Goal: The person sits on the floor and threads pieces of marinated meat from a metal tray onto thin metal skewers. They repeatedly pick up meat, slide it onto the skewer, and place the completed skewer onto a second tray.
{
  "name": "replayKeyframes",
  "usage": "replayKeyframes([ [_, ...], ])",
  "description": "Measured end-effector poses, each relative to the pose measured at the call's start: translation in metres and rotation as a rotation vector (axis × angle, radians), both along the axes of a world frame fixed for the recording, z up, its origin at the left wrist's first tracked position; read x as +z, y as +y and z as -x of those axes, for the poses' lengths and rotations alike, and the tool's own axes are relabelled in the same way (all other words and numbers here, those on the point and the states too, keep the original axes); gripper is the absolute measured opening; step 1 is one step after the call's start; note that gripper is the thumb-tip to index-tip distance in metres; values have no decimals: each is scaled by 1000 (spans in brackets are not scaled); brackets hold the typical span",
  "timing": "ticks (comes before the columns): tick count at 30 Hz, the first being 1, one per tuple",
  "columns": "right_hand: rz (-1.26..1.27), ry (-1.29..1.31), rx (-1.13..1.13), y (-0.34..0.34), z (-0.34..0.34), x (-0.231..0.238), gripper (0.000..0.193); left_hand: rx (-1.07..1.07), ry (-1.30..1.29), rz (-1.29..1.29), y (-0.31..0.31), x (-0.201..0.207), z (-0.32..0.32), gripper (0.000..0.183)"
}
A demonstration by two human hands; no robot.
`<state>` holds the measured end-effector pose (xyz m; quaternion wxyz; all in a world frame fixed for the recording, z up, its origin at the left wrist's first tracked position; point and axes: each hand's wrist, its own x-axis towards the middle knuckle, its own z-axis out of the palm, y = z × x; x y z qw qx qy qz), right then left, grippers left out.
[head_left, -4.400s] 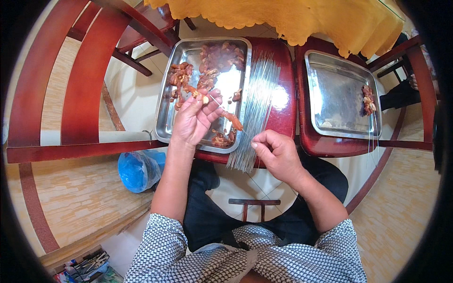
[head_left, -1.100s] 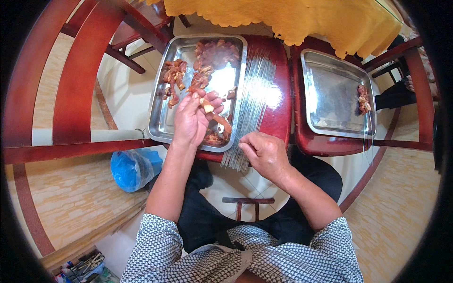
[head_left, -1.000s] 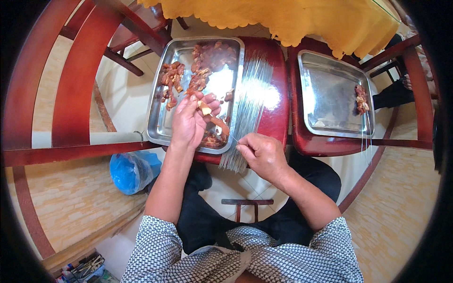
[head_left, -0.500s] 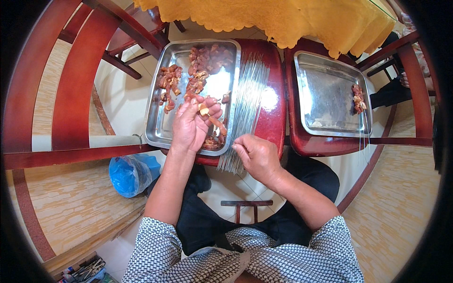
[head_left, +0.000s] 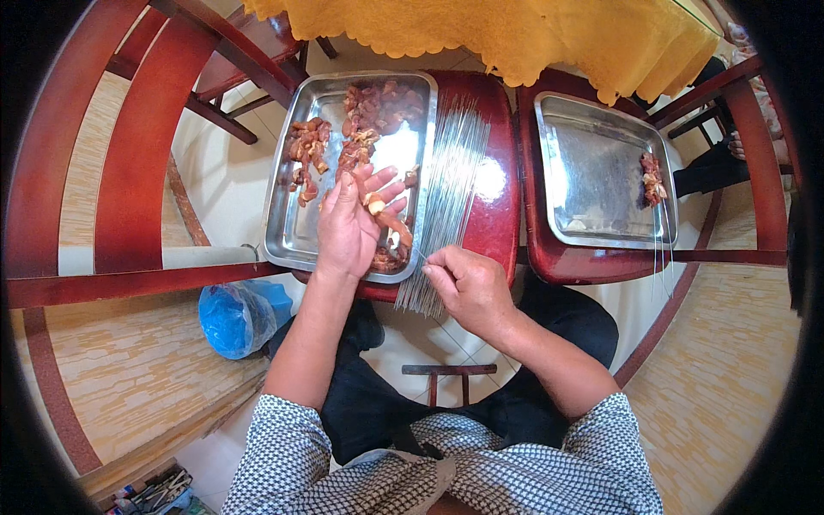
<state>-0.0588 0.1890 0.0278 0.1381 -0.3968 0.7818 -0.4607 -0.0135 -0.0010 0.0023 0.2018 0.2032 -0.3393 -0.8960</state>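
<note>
My left hand (head_left: 348,227) is palm up over the near part of the left metal tray (head_left: 276,232), its fingers stretched apart. Pieces of raw meat (head_left: 393,225) run in a line from beside its fingers toward my right hand (head_left: 470,287). That hand is closed in a pinch on the near end of a thin metal skewer, mostly hidden by the meat and the glare. More raw meat (head_left: 386,107) lies heaped in the tray's far part, with a smaller pile (head_left: 309,146) at its left. Many loose metal skewers (head_left: 455,167) lie just right of this tray.
On a second red chair, a metal tray (head_left: 592,167) holds skewered meat (head_left: 652,182) at its right. A yellow tablecloth (head_left: 515,39) hangs beyond. A blue bin (head_left: 236,318) stands at lower left, by a red wooden chair back (head_left: 129,172). Another person's leg (head_left: 712,176) shows at right.
My left fingers have opened out from their curl around the meat, and the hand has shifted slightly. The right hand has stayed almost still in its pinch.
</note>
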Motion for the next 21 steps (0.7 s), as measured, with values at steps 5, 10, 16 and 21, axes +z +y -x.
replayKeyframes([
  [5,-23,22,17,1,-2,-3,8,-78,98,-40,-24,-21,-8,23],
  [10,-52,74,-14,1,-4,-7,8,-5,44,-95,-16,-17,-6,20],
  [16,-74,59,-8,-1,-4,-3,10,47,13,-68,-10,-14,-3,20],
  [21,-62,107,-28,-1,-6,-4,9,75,2,-19,-6,-13,-3,20],
])
